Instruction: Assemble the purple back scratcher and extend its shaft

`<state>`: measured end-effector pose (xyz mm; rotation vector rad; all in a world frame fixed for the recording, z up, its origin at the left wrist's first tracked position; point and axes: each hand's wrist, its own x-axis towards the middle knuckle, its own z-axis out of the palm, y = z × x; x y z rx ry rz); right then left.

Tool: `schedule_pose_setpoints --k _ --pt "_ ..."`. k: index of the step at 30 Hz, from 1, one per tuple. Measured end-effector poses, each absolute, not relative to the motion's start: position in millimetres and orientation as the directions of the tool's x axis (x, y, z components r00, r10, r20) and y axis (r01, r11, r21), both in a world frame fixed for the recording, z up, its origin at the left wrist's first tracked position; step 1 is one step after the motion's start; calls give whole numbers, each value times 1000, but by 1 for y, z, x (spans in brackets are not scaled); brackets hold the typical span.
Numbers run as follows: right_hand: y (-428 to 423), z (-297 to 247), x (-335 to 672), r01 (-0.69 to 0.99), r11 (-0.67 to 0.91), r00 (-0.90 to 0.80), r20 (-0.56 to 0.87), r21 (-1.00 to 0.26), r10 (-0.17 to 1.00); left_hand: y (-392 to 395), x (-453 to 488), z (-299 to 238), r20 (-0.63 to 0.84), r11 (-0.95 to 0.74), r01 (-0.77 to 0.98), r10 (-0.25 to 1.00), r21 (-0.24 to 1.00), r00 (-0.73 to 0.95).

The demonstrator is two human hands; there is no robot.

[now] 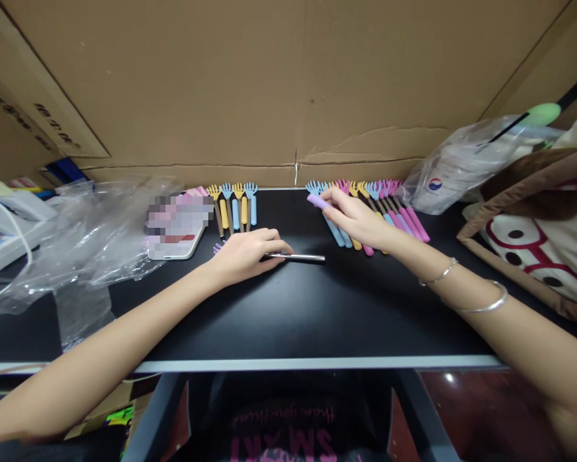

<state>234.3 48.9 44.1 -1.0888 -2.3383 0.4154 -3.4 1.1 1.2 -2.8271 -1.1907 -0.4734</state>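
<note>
My left hand [247, 255] rests on the black table [288, 308], fingers closed around a thin metal rod [300, 257] that sticks out to the right; a purple claw head [217, 248] shows at its left side. My right hand [358, 218] holds a purple handle sleeve [318, 201] between fingers, above a row of small back scratchers [389, 208] with blue, yellow and pink handles. A second, shorter row of scratchers [235, 205] lies behind my left hand.
A phone [180, 224] lies left of the short row. Crumpled clear plastic [86, 237] covers the left side. A plastic bag [466, 163] and a cloth tote [543, 237] stand at right. Cardboard [288, 83] walls the back.
</note>
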Motion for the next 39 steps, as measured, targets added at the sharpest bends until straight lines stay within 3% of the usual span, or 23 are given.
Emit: schedule_pose_setpoints --k 6,10,19,32,39 --pt "51 42 232 667 666 -548 385 -334 743 1 -2 1 286 -702 711 687 27 668" --pt "55 38 234 665 709 -585 424 -237 691 3 -1 -2 269 -698 712 701 73 660" --pt "50 12 261 687 714 -690 428 134 584 2 3 -6 225 -707 700 702 99 676" --pt "34 36 266 725 660 -689 184 197 701 -1 1 5 292 -610 792 757 -3 585" --pt "29 35 265 721 651 -690 167 236 704 -3 0 6 342 -571 812 743 -124 575"
